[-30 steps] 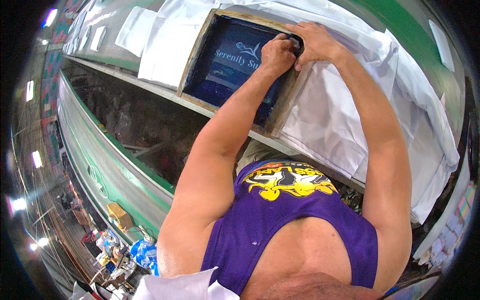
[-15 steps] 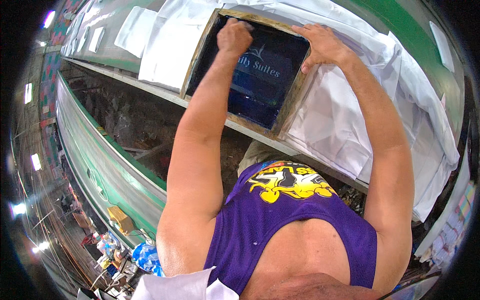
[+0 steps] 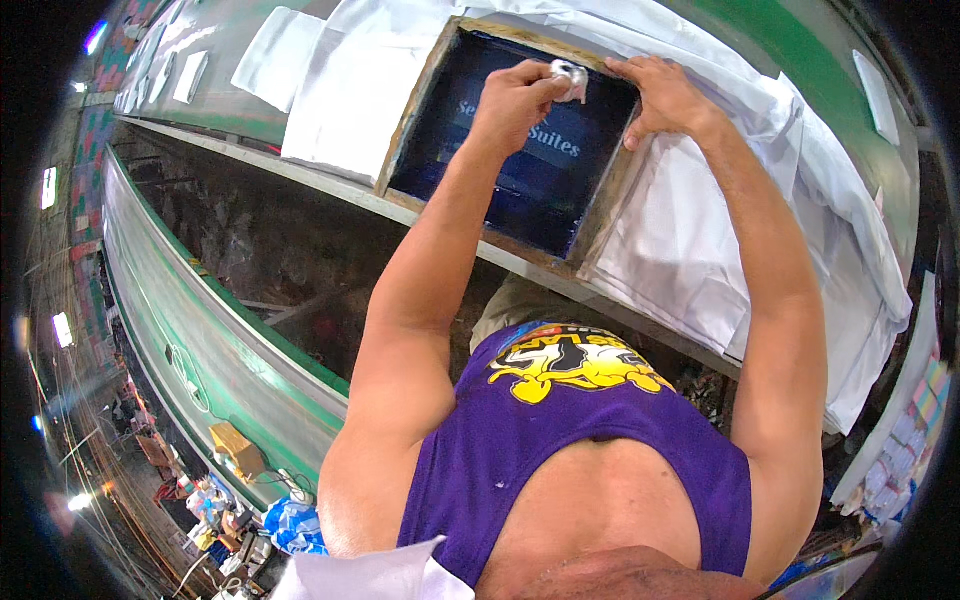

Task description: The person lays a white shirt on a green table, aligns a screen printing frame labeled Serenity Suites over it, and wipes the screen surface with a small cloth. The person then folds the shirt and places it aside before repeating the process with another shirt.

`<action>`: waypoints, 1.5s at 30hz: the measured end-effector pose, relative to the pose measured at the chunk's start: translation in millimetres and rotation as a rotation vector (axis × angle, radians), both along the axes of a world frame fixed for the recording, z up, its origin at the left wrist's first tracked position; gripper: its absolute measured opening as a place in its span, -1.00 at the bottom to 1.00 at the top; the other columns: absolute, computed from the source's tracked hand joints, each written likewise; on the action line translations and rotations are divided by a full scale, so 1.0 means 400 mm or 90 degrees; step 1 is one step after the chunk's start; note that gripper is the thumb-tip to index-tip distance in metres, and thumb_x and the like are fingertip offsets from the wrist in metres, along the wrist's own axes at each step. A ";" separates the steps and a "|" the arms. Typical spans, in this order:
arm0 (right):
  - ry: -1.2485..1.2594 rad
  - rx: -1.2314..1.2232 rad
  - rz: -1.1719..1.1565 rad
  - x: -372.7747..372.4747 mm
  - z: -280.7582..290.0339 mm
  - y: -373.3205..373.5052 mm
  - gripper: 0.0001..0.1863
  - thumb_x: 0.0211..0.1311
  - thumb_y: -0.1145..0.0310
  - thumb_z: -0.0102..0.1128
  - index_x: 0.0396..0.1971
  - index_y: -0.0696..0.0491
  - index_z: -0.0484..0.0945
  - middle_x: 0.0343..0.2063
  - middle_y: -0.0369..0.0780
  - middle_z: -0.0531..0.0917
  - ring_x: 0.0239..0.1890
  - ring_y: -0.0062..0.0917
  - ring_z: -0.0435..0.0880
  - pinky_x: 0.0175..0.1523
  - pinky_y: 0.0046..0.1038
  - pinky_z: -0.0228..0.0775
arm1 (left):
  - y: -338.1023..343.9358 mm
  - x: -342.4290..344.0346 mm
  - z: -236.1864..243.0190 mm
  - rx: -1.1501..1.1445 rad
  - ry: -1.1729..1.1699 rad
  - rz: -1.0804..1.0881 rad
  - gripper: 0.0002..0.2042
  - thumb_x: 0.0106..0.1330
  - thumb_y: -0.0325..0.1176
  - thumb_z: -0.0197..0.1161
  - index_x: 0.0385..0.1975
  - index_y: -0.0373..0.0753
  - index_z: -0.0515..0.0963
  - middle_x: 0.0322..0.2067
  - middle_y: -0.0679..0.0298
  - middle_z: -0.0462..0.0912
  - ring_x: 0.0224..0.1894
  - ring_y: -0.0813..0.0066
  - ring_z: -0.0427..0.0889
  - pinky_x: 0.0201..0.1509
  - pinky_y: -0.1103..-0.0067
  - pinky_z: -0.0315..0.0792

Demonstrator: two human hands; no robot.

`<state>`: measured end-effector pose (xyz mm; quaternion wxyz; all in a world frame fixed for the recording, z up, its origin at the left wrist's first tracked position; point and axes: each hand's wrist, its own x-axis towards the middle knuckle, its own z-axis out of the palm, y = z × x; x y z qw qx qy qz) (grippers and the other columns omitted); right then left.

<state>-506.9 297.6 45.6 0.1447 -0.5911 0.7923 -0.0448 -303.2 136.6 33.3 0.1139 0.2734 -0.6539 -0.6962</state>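
A wooden-framed printing screen with dark blue mesh and pale lettering lies on white fabric on the long table. In my left hand is a small crumpled white rag, pinched between thumb and fingers over the upper right part of the mesh. My right hand grips the frame's far right corner, its thumb on the right side and its fingers at the far edge. The underside of the rag and the tips of some left fingers are hidden.
White fabric spreads in folds around the frame over the green table. White pieces lie farther left. Across a dark gap runs a second green table with a brown box and a cable.
My left hand has moved right across the mesh from its far left corner, and the rag now shows plainly. My right hand stays at the frame's corner.
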 end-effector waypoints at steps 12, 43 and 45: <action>0.087 -0.108 0.077 0.049 0.023 0.024 0.27 -0.48 0.23 0.76 0.45 -0.11 0.29 0.26 -0.14 0.54 0.32 -0.15 0.45 0.41 -0.13 0.27 | 0.092 0.384 0.025 0.447 0.515 -0.049 -0.45 0.24 -0.19 0.46 0.15 -0.38 0.52 -0.14 0.12 0.70 -0.24 0.37 0.64 -0.25 0.47 0.48; -0.647 -0.064 0.301 0.889 -0.070 0.247 -0.73 0.28 0.39 0.40 -0.07 0.17 0.70 -0.22 -0.17 0.78 -0.22 -0.57 0.70 -0.05 -0.52 0.52 | 0.565 0.977 -0.164 0.245 0.241 0.678 -0.80 0.43 -0.50 0.23 -0.01 -0.34 0.64 -0.22 0.11 0.77 -0.27 0.38 0.76 -0.21 0.47 0.67; -0.729 -0.056 0.215 0.880 -0.043 0.223 -0.79 0.37 0.36 0.34 -0.13 0.17 0.73 -0.28 -0.27 0.78 -0.25 -0.68 0.65 -0.09 -0.57 0.49 | 0.504 0.968 -0.090 0.222 0.327 0.629 -0.81 0.43 -0.47 0.25 -0.02 -0.33 0.63 -0.20 0.11 0.77 -0.27 0.38 0.76 -0.19 0.47 0.68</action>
